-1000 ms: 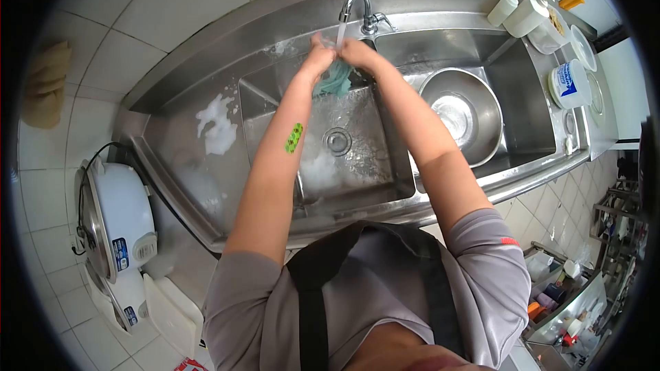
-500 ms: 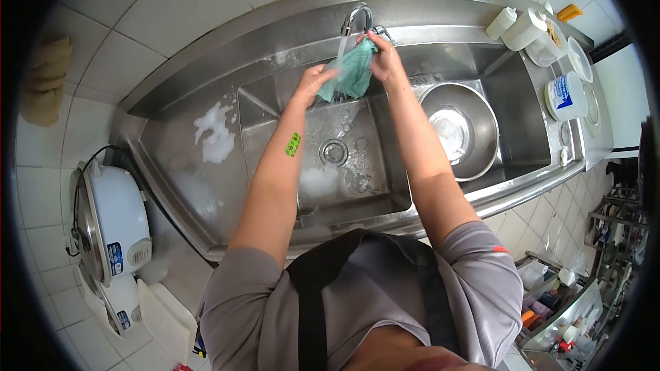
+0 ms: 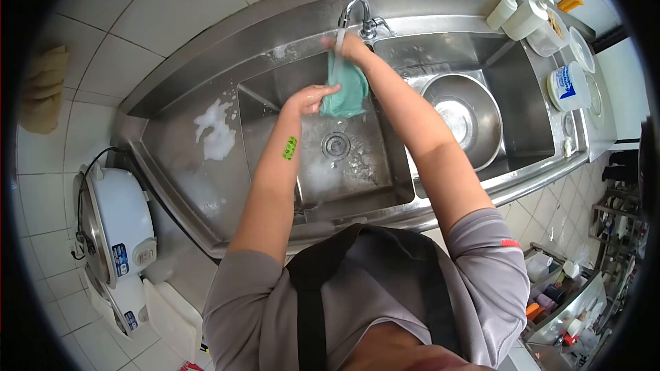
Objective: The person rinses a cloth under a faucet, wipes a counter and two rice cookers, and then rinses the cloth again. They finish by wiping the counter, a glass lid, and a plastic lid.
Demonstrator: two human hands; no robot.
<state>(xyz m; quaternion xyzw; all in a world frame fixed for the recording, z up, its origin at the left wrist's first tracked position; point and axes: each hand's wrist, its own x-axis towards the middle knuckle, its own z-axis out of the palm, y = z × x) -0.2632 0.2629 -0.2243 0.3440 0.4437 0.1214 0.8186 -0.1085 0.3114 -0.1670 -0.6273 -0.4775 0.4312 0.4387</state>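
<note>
A wet green cloth (image 3: 349, 91) hangs over the left sink basin (image 3: 313, 182), under the tap. Along its lower left edge my left hand (image 3: 309, 99) grips it, thumb on top. My right hand (image 3: 350, 48) is at the cloth's upper end, directly below the spout; its fingers are blurred and partly hidden by the stream. Water runs from the curved tap (image 3: 354, 1) onto that hand and the cloth. Below them the drain (image 3: 335, 145) shows, with thin suds and water around it.
A large steel bowl (image 3: 489, 127) stands in the right basin. White foam (image 3: 216, 134) lies on the left drainboard. Squeeze bottles (image 3: 502, 12) and a white tub (image 3: 569, 87) line the right ledge. A rice cooker (image 3: 124, 213) sits at the left.
My right hand has moved left from beside the tap lever to under the stream. My left hand has come slightly lower, and the cloth now hangs more upright.
</note>
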